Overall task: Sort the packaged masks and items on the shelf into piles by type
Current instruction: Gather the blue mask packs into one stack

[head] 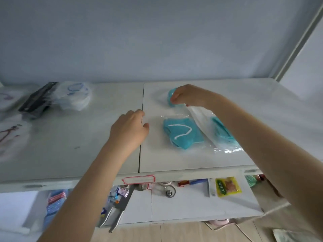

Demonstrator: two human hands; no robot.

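A teal mask in a clear bag (182, 132) lies flat on the right half of the white shelf (174, 161). A second bagged teal mask (222, 131) lies beside it, partly under my right forearm. Farther back, my right hand (185, 95) pinches a third bagged teal mask (171, 98), mostly hidden by the fingers. My left hand (129, 128) hovers with loosely curled fingers over the shelf's centre seam, just left of the first mask, holding nothing.
At the back left of the shelf sit a pile of white packaged masks (75, 96) and a black package (37, 100). Blurred clear packets (10, 135) lie at the far left. The lower shelf holds a yellow packet (227, 186) and metal tools (115, 212).
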